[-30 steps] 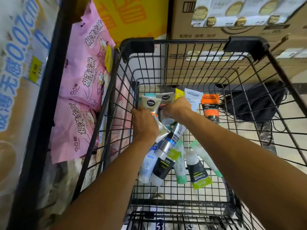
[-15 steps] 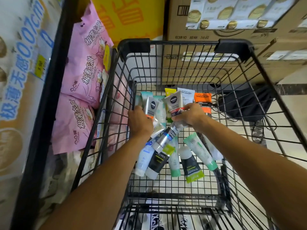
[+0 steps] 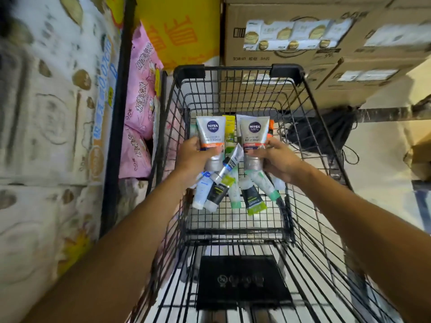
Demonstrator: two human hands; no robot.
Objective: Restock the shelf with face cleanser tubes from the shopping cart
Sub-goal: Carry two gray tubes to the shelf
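both hands [image 3: 193,157] lifted nivea tubes [image 3: 211,136], cart [image 3: 235,68]

Black wire shopping cart [image 3: 303,127] — open grid floor and walls, plastic caps at the far corners. On its mesh bottom, a loose pile of cleanser tubes [image 3: 235,190]: a white-and-blue one [image 3: 202,192] at left, a black one with a lime end [image 3: 218,193] overlapping it, a black-and-green one [image 3: 251,197] caps-up, a green-capped tube [image 3: 268,186] angled right. More tubes [image 3: 229,134] leaning against the far wall — partly hidden.
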